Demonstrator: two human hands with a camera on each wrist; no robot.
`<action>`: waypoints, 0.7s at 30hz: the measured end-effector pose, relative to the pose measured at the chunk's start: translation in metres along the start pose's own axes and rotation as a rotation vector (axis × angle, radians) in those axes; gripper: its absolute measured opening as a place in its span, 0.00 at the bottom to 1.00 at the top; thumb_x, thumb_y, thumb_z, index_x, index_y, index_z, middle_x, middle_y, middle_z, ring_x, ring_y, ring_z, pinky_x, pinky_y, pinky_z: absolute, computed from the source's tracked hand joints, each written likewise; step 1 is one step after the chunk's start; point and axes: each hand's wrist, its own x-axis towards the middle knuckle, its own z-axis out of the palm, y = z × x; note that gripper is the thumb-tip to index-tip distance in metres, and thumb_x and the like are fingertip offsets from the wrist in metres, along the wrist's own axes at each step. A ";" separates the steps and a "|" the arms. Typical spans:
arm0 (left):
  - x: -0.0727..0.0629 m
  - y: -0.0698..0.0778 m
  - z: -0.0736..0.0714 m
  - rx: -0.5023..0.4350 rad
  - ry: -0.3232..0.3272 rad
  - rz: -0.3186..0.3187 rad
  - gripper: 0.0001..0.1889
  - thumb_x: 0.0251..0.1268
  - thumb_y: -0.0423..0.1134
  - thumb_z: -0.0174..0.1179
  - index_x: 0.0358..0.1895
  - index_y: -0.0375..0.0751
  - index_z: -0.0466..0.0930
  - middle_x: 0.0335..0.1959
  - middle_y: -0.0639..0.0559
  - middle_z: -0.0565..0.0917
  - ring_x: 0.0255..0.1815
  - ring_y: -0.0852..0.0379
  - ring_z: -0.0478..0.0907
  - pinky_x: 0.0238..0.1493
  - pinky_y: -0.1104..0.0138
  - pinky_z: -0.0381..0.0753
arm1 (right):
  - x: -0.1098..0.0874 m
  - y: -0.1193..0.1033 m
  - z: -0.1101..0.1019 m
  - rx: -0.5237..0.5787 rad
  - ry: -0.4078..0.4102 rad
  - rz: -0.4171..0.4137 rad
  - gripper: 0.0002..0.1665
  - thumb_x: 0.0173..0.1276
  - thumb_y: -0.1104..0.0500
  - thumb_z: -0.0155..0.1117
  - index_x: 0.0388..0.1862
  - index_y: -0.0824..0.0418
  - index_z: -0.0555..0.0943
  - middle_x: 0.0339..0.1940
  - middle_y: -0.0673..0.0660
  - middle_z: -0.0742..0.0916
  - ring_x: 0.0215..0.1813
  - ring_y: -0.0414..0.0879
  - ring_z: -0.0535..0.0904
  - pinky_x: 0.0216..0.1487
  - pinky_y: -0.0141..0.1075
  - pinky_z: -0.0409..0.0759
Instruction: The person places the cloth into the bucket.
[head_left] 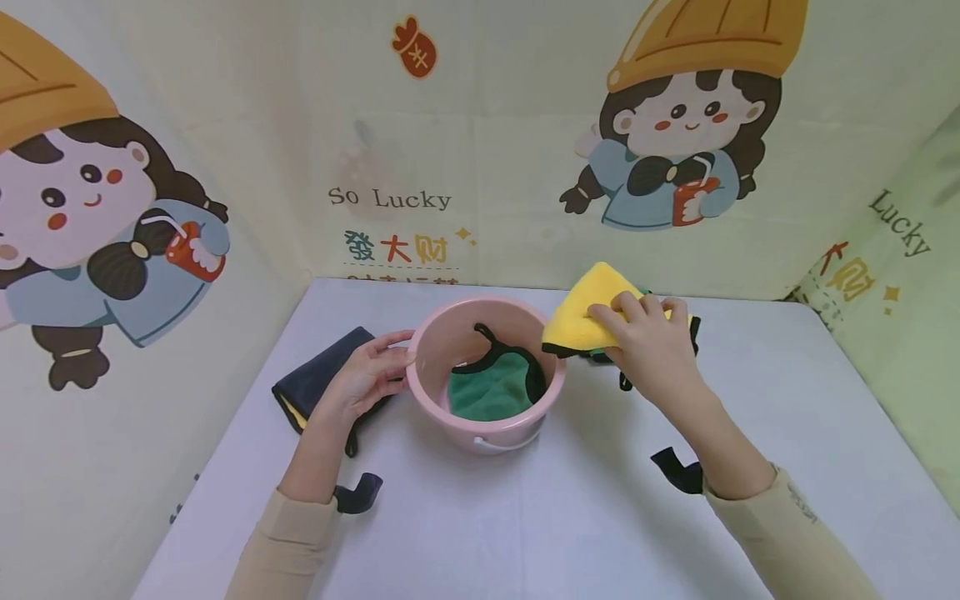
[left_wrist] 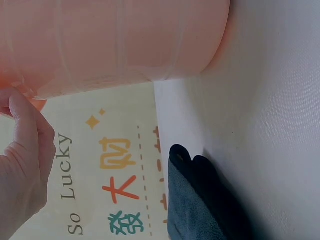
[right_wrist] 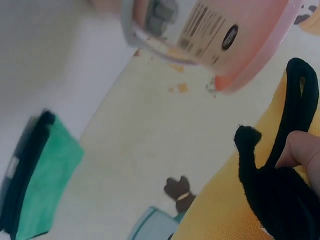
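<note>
My left hand (head_left: pixel 367 379) grips the left rim of a pink bucket (head_left: pixel 461 433), which stands upright on the table with its pale handle hanging at the front. Inside the bucket lies a green towel (head_left: pixel 491 387) with black edging and a loop. To the bucket's right, my right hand (head_left: pixel 648 342) holds up a yellow towel (head_left: pixel 588 304) with black trim, close beside the rim. In the right wrist view, the thumb pinches the yellow towel (right_wrist: pixel 220 200) near its black hanging loop (right_wrist: pixel 285 125).
A folded navy towel (head_left: pixel 322 375) with a yellow underside lies left of the bucket, partly behind my left wrist. In the right wrist view, a folded green towel (right_wrist: pixel 52 175) with dark edging lies on the white table (head_left: pixel 480 533). A printed curtain (head_left: pixel 495 167) hangs behind.
</note>
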 end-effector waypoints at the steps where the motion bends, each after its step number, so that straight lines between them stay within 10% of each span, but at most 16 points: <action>1: 0.000 0.000 0.000 -0.001 -0.001 0.000 0.30 0.58 0.34 0.61 0.65 0.40 0.62 0.40 0.50 0.82 0.33 0.55 0.81 0.36 0.67 0.81 | 0.002 -0.004 0.001 0.004 0.006 -0.021 0.29 0.43 0.60 0.78 0.45 0.54 0.74 0.37 0.61 0.76 0.39 0.60 0.71 0.42 0.55 0.64; 21: -0.001 0.001 0.001 -0.002 0.018 -0.010 0.30 0.59 0.33 0.60 0.65 0.40 0.61 0.40 0.51 0.82 0.32 0.56 0.81 0.36 0.66 0.81 | 0.044 -0.069 0.009 0.032 -0.190 -0.310 0.25 0.52 0.55 0.71 0.49 0.44 0.74 0.41 0.54 0.77 0.42 0.53 0.70 0.48 0.51 0.64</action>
